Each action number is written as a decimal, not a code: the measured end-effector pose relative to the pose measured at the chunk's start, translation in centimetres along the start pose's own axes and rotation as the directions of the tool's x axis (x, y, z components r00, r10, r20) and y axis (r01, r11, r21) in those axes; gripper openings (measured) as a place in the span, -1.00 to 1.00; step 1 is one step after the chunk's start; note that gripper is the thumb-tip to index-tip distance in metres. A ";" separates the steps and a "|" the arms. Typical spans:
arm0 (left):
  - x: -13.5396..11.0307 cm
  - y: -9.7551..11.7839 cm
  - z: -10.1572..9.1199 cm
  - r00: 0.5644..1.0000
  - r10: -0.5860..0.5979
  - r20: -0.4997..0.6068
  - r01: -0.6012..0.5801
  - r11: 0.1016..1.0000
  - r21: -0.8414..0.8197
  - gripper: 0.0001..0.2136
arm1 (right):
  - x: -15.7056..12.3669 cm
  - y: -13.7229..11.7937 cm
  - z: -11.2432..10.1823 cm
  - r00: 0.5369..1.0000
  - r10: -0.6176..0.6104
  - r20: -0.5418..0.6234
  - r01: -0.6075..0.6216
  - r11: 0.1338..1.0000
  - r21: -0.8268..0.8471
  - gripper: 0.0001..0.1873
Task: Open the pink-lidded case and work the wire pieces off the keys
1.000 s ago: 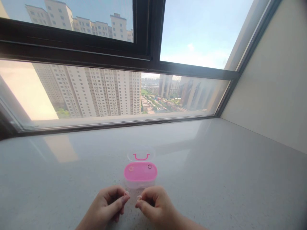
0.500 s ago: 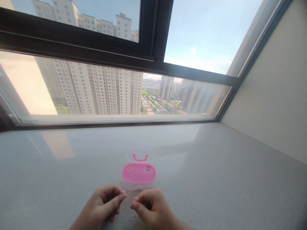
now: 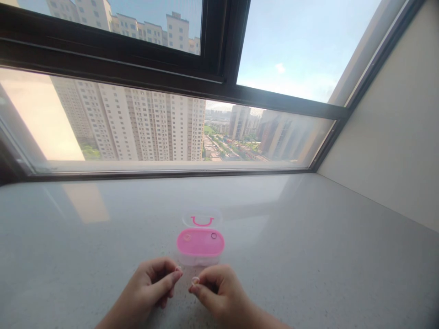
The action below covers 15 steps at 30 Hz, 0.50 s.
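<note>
On the near side of the window ledge (image 3: 318, 256), the left hand (image 3: 152, 283) and right hand (image 3: 222, 288) stand slightly apart, fingers closed in a pinch: the left grips a small pinkish ring (image 3: 179, 269), the right a whitish ring (image 3: 195, 281). Just beyond them, a pink-topped box (image 3: 200, 247) bears a pale loop (image 3: 187, 237) at left and a dark loop (image 3: 214, 236) at right, its clear lid (image 3: 202, 224) on the far side. The step in hand seems to be holding both rings up; moving either calls for a light, steady pinch.
</note>
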<state>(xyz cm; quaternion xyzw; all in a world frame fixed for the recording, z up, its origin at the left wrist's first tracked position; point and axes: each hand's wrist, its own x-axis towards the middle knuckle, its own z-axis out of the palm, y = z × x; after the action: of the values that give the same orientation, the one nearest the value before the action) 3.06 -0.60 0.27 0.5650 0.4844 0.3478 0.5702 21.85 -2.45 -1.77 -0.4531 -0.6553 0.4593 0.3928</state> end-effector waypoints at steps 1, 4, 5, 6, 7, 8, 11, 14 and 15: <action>0.0 0.0 0.0 1.000 -0.001 -0.002 0.001 1.000 0.000 -0.69 | 0.0 0.0 0.0 1.000 0.002 0.004 -0.002 1.000 0.003 -0.59; -0.2 0.1 0.0 1.000 -0.016 -0.009 0.016 1.000 0.004 -0.69 | 0.0 0.0 0.0 1.000 -0.003 0.010 0.003 1.000 0.007 -0.62; -0.2 0.1 0.0 1.000 -0.019 -0.007 0.019 1.000 0.005 -0.69 | 0.0 0.0 0.0 1.000 -0.004 0.012 0.004 1.000 0.007 -0.62; -0.1 0.1 0.0 1.000 -0.020 -0.002 0.020 1.000 0.007 -0.68 | 0.0 0.0 0.0 1.000 -0.005 0.009 0.005 1.000 0.005 -0.63; -0.1 0.0 0.0 1.000 -0.019 0.004 0.019 1.000 0.009 -0.67 | 0.0 0.0 0.0 1.000 -0.003 0.010 0.003 1.000 0.002 -0.63; 0.0 0.0 -0.1 1.000 -0.019 0.011 0.019 1.000 0.011 -0.67 | 0.0 0.0 0.0 1.000 0.000 0.010 0.000 1.000 0.000 -0.63; 0.2 -0.3 -0.2 1.000 -0.015 0.022 0.015 1.000 0.018 -0.67 | 0.0 -0.2 0.0 1.000 0.016 0.011 -0.016 1.000 -0.003 -0.64; 0.3 -0.5 -0.2 1.000 -0.005 0.030 0.004 1.000 0.017 -0.66 | 0.1 -0.3 0.0 1.000 0.019 0.010 -0.019 1.000 -0.001 -0.65; 0.4 -0.6 -0.2 0.999 -0.005 0.033 0.005 1.000 0.016 -0.66 | 0.1 -0.3 0.0 1.000 0.017 0.008 -0.018 1.000 0.001 -0.65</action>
<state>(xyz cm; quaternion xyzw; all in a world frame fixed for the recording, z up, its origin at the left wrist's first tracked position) 2.92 -0.25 -0.32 0.5739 0.4792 0.3333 0.5744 21.78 -2.43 -1.49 -0.4566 -0.6527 0.4651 0.3863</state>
